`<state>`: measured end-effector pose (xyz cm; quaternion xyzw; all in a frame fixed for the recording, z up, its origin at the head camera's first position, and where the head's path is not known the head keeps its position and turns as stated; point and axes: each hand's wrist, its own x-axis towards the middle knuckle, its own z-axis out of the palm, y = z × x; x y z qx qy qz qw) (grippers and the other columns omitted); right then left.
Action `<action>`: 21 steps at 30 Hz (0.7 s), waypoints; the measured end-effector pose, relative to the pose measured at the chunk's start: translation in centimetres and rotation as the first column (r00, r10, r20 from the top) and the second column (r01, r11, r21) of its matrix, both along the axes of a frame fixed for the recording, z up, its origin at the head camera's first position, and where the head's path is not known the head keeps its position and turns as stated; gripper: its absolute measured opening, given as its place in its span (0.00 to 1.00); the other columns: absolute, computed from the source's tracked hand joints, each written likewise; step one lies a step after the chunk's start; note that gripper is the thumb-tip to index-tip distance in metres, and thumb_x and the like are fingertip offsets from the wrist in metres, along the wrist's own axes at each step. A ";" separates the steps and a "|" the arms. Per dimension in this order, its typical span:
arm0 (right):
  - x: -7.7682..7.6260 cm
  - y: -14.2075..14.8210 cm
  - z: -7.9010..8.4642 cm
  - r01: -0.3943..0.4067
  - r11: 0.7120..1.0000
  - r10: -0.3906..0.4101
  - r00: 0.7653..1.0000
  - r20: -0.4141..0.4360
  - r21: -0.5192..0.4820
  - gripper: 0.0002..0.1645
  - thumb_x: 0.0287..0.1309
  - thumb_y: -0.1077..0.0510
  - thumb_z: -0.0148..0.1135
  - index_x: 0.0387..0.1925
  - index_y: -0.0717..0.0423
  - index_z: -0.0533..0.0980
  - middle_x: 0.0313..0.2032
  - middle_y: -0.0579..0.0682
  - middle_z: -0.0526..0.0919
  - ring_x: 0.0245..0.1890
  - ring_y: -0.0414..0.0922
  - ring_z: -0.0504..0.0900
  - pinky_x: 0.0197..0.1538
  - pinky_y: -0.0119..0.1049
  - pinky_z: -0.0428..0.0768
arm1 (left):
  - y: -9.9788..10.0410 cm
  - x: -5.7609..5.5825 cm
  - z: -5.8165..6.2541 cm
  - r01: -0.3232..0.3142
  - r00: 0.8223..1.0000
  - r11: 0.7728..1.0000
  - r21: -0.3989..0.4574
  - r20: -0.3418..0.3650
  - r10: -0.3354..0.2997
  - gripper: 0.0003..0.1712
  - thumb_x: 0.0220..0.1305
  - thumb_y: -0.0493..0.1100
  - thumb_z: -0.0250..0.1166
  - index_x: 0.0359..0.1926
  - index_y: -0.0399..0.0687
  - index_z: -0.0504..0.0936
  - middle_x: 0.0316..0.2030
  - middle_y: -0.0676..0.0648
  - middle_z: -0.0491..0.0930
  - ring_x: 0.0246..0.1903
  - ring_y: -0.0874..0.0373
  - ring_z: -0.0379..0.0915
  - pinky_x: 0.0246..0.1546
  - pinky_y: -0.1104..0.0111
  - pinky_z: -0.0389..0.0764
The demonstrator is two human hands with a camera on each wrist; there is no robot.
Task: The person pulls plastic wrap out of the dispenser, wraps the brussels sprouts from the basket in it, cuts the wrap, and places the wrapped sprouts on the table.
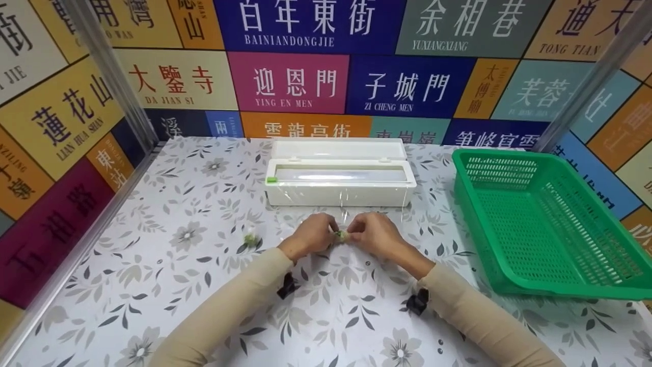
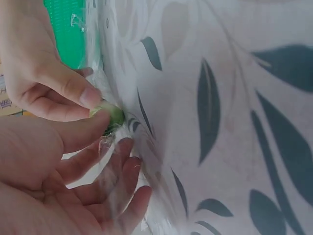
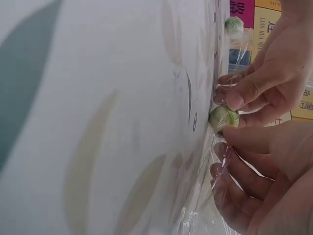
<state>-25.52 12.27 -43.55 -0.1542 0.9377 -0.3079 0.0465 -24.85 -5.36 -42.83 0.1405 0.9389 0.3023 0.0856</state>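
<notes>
Pinching small green ball (image 3: 223, 119) under clear film (image 3: 195, 213) | left hand (image 1: 315, 232) and right hand (image 1: 378, 233) both gripping it | midway between side edges of worktop (image 1: 204, 293) | likely light, firm; film probably slippery; best held at ball's sides

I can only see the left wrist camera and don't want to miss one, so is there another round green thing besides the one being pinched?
Observer: Yes, a second round green thing sits left of the left grip.
Operator: Cool! What's past the hands, on the table?
Observer: A white box with its lid open.
Operator: Is there any green on it?
Observer: Yes, a small green tab at its left end.
</notes>
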 end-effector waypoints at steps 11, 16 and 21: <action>-0.6 -0.1 -0.3 0.011 1.000 -0.010 0.999 0.047 -0.024 0.10 0.48 0.60 0.77 0.34 0.50 0.84 0.32 0.47 0.88 0.35 0.42 0.82 0.43 0.37 0.80 | -0.7 -0.7 -0.3 0.017 0.998 0.999 0.045 0.055 -0.019 0.10 0.64 0.40 0.67 0.43 0.39 0.87 0.41 0.39 0.87 0.39 0.48 0.81 0.42 0.65 0.83; -0.9 0.0 -0.4 -0.015 1.000 0.016 0.999 0.040 -0.022 0.04 0.52 0.56 0.76 0.31 0.49 0.86 0.30 0.45 0.89 0.30 0.39 0.80 0.39 0.34 0.77 | -0.9 -0.9 -0.2 0.000 0.998 0.999 0.054 0.069 -0.004 0.13 0.61 0.39 0.70 0.45 0.36 0.84 0.40 0.39 0.86 0.34 0.54 0.79 0.36 0.69 0.81; -1.3 0.0 -0.5 -0.028 1.000 0.028 0.999 0.020 -0.009 0.06 0.55 0.53 0.74 0.31 0.50 0.86 0.32 0.47 0.90 0.30 0.39 0.81 0.37 0.33 0.78 | -0.9 -1.2 -0.3 -0.008 1.000 0.996 0.085 0.022 0.006 0.15 0.55 0.35 0.74 0.43 0.36 0.82 0.37 0.39 0.86 0.33 0.54 0.78 0.31 0.72 0.79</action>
